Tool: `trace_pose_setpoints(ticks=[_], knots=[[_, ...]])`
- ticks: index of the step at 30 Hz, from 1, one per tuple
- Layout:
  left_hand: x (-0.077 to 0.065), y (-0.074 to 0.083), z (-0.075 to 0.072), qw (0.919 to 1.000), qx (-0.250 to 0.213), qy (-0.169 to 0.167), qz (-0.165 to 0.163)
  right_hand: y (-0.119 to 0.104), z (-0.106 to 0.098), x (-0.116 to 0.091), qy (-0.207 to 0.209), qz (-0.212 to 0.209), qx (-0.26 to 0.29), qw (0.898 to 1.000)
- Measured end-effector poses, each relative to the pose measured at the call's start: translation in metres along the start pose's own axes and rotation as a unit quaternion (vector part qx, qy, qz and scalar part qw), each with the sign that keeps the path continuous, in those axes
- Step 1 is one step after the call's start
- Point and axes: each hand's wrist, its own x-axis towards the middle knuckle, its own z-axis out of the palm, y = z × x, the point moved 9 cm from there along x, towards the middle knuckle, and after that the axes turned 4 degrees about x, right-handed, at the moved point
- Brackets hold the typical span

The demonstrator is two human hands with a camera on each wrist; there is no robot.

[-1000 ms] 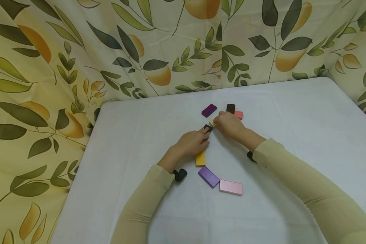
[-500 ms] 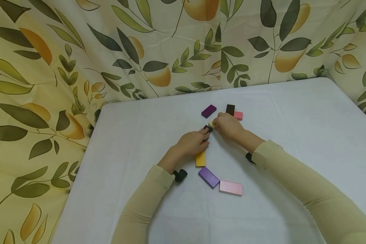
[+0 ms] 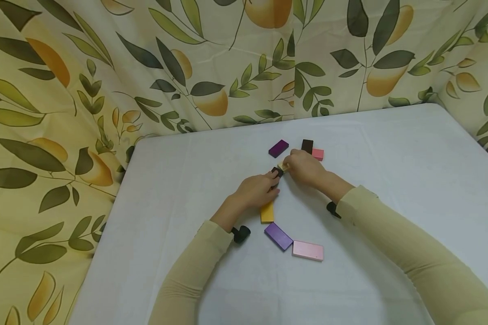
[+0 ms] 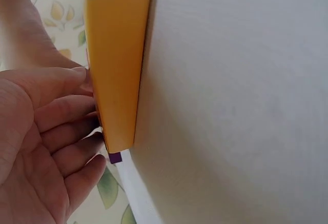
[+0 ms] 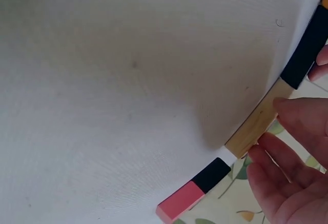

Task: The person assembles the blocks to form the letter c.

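Right grip (image 3: pixel 307 167) narrow, pinching the bare-wood block (image 5: pixel 256 121) toward the worktop's (image 3: pixel 187 180) far edge; its end meets the black block (image 5: pixel 303 49). Left grip (image 3: pixel 254 190) touches the black block; cannot tell whether it pinches. Yellow block (image 3: pixel 267 212), purple block (image 3: pixel 278 236) and pale pink block (image 3: pixel 307 250) continue nearward. Progress, judged: five form a curved row; dark purple block (image 3: pixel 278 148), dark brown block (image 3: pixel 307 145) and coral block (image 3: pixel 318 154) remain outside, nearer the far edge. Head view: fingers cover much of the black block; near edge cut off.

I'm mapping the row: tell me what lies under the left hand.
From beneath the left hand, in the head view, a black block and a yellow block stick out; their adjoining ends are covered there.
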Motion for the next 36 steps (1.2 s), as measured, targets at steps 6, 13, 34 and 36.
trace_pose_setpoints(ticks=[6, 13, 34, 36], knots=[[-0.001, -0.001, -0.002, 0.9999, -0.003, 0.007, -0.009, 0.004, 0.002, 0.001, -0.024, 0.025, 0.011, 0.999], [-0.001, -0.002, -0.003, 0.9998, -0.006, 0.013, -0.014, 0.004, 0.003, 0.002, -0.022, 0.031, 0.02, 0.999], [-0.007, 0.004, -0.004, 0.9999, -0.002, 0.014, -0.002, 0.052, -0.026, 0.008, 0.011, 0.062, 0.049, 0.997], [-0.008, 0.004, -0.005, 0.9999, -0.001, 0.014, -0.003, 0.053, -0.027, 0.009, 0.002, 0.06, 0.039, 0.997]])
